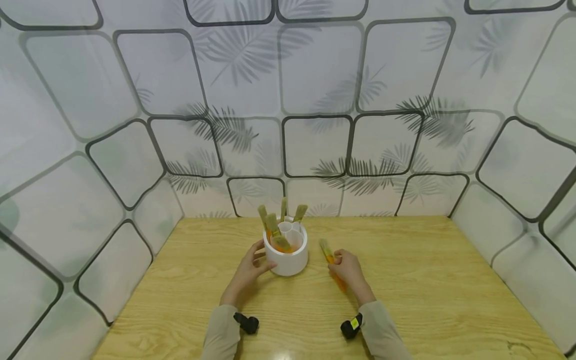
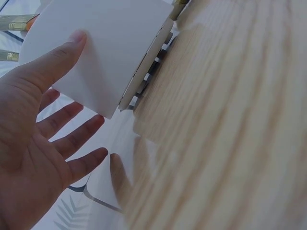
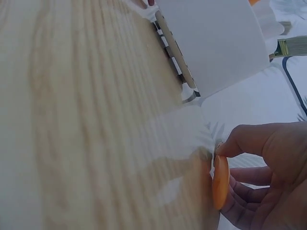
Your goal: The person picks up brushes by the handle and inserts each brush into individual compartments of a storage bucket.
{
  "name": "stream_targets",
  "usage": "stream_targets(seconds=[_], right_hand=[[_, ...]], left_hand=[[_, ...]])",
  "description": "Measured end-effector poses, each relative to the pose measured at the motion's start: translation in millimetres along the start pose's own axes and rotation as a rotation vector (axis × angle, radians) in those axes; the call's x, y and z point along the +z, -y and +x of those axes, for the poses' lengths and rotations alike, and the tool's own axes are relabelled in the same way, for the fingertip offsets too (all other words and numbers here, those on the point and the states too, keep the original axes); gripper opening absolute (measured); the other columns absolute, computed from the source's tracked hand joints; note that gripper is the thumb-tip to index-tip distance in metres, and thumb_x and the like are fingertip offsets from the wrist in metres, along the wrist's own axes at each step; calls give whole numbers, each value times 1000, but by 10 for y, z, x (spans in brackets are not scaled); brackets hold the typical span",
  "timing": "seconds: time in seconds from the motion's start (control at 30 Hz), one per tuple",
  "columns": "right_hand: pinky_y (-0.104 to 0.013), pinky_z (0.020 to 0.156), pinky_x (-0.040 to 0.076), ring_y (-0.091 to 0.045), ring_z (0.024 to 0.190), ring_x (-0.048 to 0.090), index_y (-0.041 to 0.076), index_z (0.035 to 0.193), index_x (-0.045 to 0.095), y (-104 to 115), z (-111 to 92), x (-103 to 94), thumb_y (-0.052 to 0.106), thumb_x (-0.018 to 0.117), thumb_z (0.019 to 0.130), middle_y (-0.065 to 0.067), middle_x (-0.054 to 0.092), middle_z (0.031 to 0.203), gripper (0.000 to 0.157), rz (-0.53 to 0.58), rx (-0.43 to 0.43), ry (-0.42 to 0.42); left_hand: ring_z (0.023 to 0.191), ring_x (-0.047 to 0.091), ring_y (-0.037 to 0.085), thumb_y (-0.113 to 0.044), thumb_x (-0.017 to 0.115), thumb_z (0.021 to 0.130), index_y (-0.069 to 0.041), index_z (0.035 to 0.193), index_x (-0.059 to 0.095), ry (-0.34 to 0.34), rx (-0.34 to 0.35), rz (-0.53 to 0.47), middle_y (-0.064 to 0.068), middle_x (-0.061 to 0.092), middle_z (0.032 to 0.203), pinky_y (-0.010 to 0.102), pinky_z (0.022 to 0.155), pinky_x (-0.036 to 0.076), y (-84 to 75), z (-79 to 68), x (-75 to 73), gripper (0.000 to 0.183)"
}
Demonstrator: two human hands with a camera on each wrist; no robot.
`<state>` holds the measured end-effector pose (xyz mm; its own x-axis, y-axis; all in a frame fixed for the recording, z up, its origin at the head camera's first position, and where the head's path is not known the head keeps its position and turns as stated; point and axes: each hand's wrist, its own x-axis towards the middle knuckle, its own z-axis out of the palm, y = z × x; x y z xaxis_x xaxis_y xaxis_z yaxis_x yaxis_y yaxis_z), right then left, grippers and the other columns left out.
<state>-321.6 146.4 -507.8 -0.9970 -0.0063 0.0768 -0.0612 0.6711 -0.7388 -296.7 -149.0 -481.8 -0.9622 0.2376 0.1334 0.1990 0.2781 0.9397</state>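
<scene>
A white round brush holder [image 1: 288, 262] with several inner tubes stands on the table. Several flat paintbrushes [image 1: 281, 243] stick out of it, bristles up. My left hand [image 1: 249, 267] is at the holder's left side; in the left wrist view its thumb [image 2: 72, 45] lies along the white wall, and the other fingers spread loosely near its lower edge. To the right of the holder, my right hand [image 1: 350, 270] pinches another paintbrush [image 1: 327, 250] between thumb and fingers, its bristles pointing away from me. The brush's orange handle [image 3: 220, 182] shows in the right wrist view.
A light wood-grain table [image 1: 427, 290] runs back to a patterned cloth wall [image 1: 315, 145], with the same cloth at both sides. Black wrist cameras [image 1: 247, 324] sit on both sleeved wrists. The holder's base [image 3: 180, 55] has a dark notched rim underneath.
</scene>
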Motion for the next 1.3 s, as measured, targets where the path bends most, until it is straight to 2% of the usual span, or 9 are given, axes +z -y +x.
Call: stream_targets(seconds=[0.23,0.43,0.77,1.3], right_hand=[[-33,63,53,-21,72,61,-9,110,59,-5,22,-30,4,69,75,-12,66,81,38,22,7,10],[-34,65,54,-24,76,63,-9,108,61,-33,22,-34,4,68,75,-14,67,83,36,40,4,11],[-29,61,53,-21,74,62,-6,98,66,-7,10,-46,4,66,76,-11,67,82,23,68,16,27],[-25,59,51,-18,75,59,-7,103,64,20,24,-72,5,64,81,-11,64,86,25,139,48,57]], left_hand=[[124,41,45,-13,70,83,-9,144,29,-3,4,7,24,35,140,58,100,38,3,15,-6,73],[123,41,45,-13,70,83,-9,144,30,-5,3,-2,23,35,140,57,100,39,16,17,0,73],[124,41,46,-12,70,83,-9,144,29,-5,-3,-10,23,35,140,57,100,38,28,18,3,73],[123,41,45,-13,70,83,-10,144,29,-4,-7,-9,23,35,140,56,99,40,29,17,-2,74]])
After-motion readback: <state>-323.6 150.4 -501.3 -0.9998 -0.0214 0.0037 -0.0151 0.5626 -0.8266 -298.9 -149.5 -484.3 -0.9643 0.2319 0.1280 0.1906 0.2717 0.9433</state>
